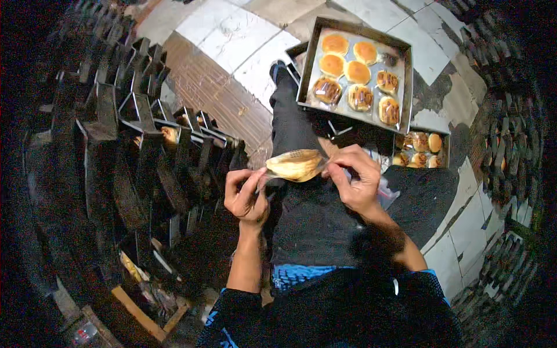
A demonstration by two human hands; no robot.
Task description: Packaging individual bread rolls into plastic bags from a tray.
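Between my two hands, over my dark trousers, hangs a round bread bun (296, 166) in a clear plastic wrapper. It is tilted, so a pale side and a browned face show. My left hand (248, 193) pinches the wrapper's left end between thumb and finger. At the other end, my right hand (354, 178) grips a gathered corner of the plastic. Beyond my knees a square metal baking tray (357, 114) holds several buns; the plain golden ones (334, 65) lie toward the back, those with dark stripes (360, 98) nearer me.
Racks of stacked dark trays (143, 113) crowd my left side. A second tray of buns (420, 150) sits lower, by my right knee. Clear plastic bags (386, 193) lie beside my right forearm. More stacked trays (504, 143) stand at far right, on worn floor tiles (252, 35).
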